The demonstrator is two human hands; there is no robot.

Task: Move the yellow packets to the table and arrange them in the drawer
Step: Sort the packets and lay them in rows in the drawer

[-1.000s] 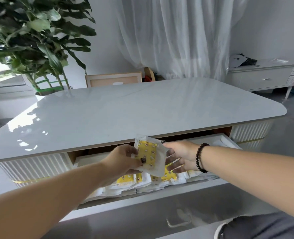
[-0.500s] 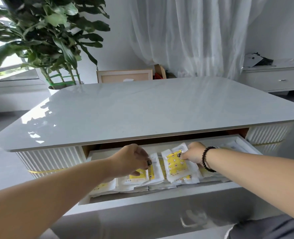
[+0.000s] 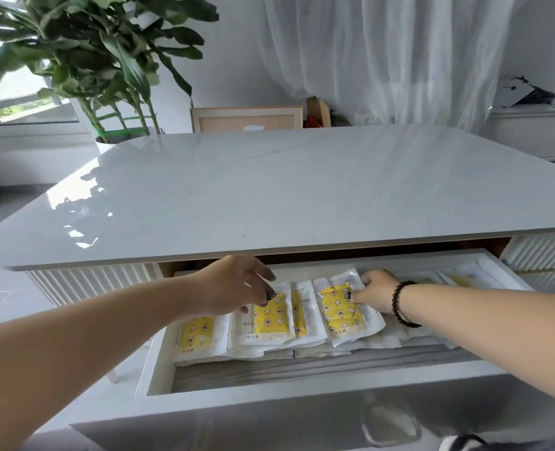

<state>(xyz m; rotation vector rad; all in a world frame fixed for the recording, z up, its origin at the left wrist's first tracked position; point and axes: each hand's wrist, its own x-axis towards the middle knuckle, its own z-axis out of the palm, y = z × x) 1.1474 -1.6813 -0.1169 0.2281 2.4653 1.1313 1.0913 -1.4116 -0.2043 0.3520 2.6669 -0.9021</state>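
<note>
Yellow packets (image 3: 271,319) lie in a row in the open drawer (image 3: 159,362), lower centre, under the counter (image 3: 269,190) edge. Left hand (image 3: 237,284) w/ curled fingers touches one packet (grip unclear). Right hand (image 3: 375,289) pinches the top edge of another packet (image 3: 339,307).

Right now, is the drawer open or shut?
Open. The drawer is pulled out from under the table, and yellow packets lie inside it, where both hands reach.
</note>
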